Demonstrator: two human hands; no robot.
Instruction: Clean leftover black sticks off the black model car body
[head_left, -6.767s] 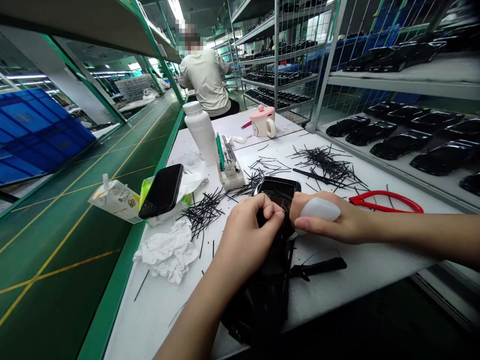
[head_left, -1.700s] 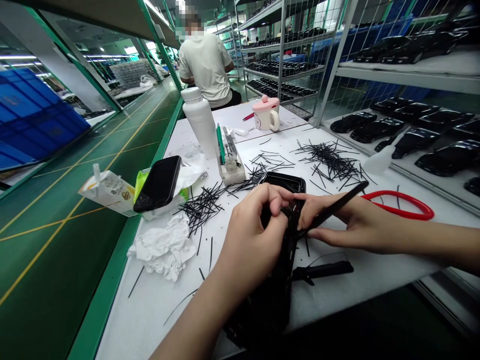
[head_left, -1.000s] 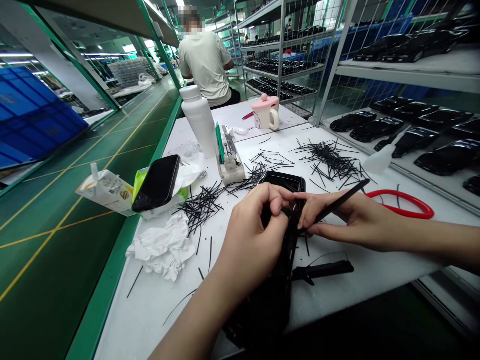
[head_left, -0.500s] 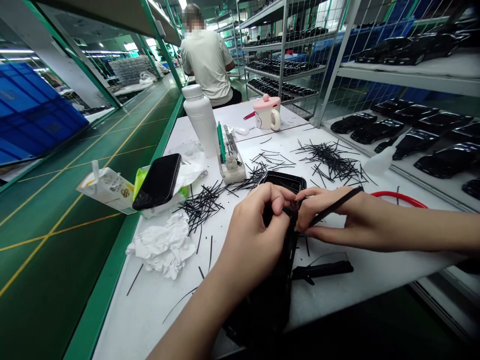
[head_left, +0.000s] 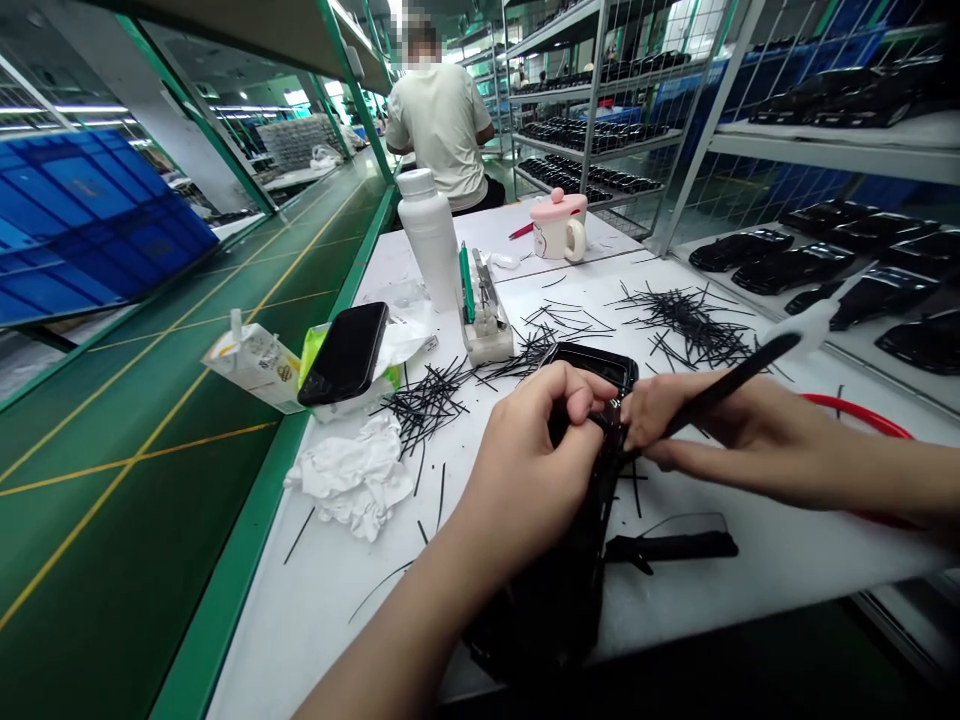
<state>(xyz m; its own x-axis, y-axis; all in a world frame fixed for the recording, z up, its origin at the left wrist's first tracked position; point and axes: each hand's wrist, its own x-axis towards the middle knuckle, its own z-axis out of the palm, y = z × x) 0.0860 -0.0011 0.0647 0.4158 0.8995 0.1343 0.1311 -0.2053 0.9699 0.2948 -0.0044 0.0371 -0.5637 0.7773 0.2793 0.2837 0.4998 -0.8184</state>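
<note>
A glossy black model car [head_left: 555, 600], held lengthwise, rests at the table's front edge. My left hand [head_left: 529, 460] is curled on its top, with thumb and forefinger pinched near an opening in the body; whatever lies between those fingertips is hidden. My right hand [head_left: 712, 425] grips a slim black tool [head_left: 750, 368], its tapered end sticking out behind the fingers. The tool's working tip is out of sight against the car's side, close to my left fingertips. Right of the car lies a black strip-shaped part [head_left: 682, 546].
Loose black strips [head_left: 427, 405] lie in piles, with another heap [head_left: 697, 325] further right. A phone [head_left: 346, 350], crumpled white cloth [head_left: 356, 470], a white bottle [head_left: 429, 240], a tool holder [head_left: 487, 340] and a lidded mug [head_left: 559, 230] stand around. Racks of model cars [head_left: 791, 262] line the right.
My view has swung a little left, so everything sits further right. The tool in my right hand has tilted, its rear end now higher. My left hand keeps its place on the car.
</note>
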